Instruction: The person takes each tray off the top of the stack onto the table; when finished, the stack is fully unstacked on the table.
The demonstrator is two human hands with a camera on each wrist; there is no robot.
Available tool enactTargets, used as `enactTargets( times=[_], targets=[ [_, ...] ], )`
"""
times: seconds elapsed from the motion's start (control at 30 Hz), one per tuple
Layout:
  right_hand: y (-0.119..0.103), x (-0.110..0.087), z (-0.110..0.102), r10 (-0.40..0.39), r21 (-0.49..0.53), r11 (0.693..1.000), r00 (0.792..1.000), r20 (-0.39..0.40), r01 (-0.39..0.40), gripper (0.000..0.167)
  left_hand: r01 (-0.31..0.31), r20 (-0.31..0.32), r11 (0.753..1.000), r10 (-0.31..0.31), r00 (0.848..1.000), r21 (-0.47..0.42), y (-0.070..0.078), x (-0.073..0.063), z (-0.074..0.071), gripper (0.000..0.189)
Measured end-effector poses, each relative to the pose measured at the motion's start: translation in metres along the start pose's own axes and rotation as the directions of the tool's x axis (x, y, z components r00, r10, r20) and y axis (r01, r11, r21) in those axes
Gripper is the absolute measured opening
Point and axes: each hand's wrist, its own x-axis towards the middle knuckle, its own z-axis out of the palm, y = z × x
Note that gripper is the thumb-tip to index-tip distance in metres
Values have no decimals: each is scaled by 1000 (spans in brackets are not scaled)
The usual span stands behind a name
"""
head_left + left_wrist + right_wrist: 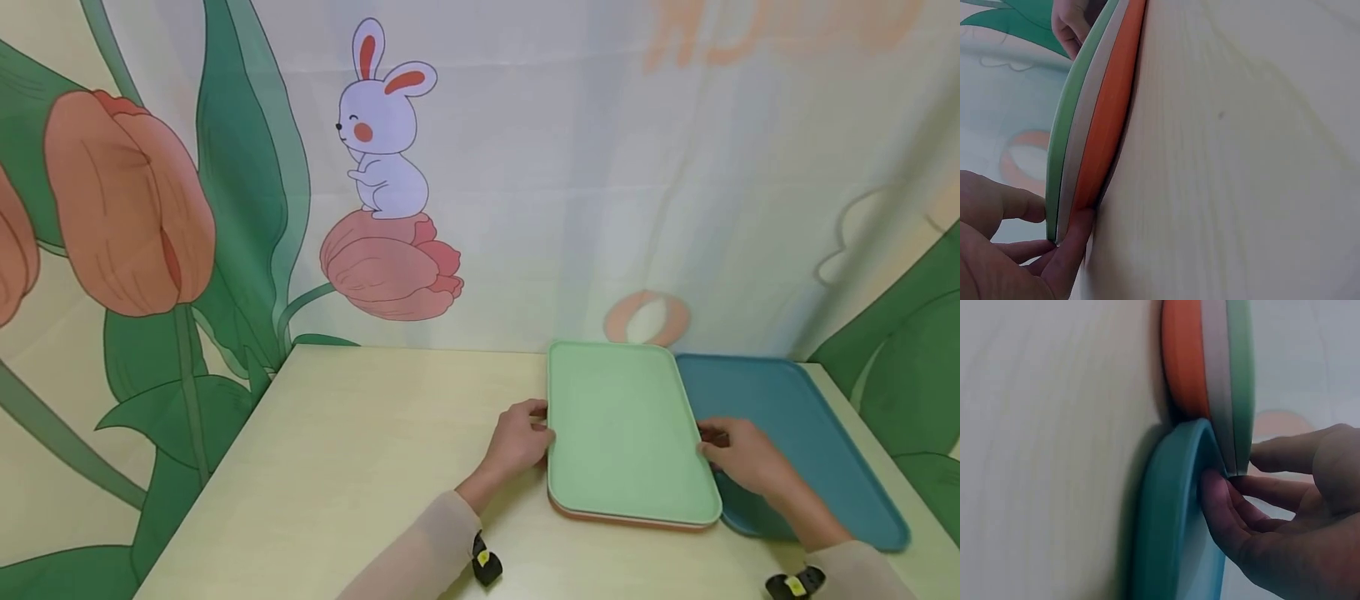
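Observation:
A light green tray (626, 429) tops a stack, with a pale grey tray (1079, 134) and an orange tray (1109, 112) beneath it. On the stack's left edge, my left hand (519, 437) grips the green tray's rim, one fingertip low against the orange side. My right hand (742, 454) holds the right rim of the green tray, its fingers curled at the edge and one fingertip inside the blue tray (795, 442). That blue tray lies beside the stack, and the stack's right side meets or overlaps its near rim (1172, 487).
The trays lie on a pale wooden table (360, 442). Behind it hangs a cloth backdrop (517, 167) printed with a rabbit and tulips. Black wrist straps (486, 562) sit at both sleeves. The table's right edge runs close to the blue tray.

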Motion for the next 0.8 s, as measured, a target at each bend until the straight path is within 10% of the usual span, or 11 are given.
enactTargets(
  times=[0.3,0.53,0.8],
  targets=[
    [6,8,-6,2,88,996,998,67,-7,53,-6,35,999,5,999,40,0,2,0,53],
    [5,6,-5,12,121,992,998,60,-20,53,-116,-9,966,121,993,229,-3,5,0,41],
    [7,3,-4,43,115,992,998,52,-49,60,-72,15,990,74,997,-123,1,4,-6,50]
  ],
)
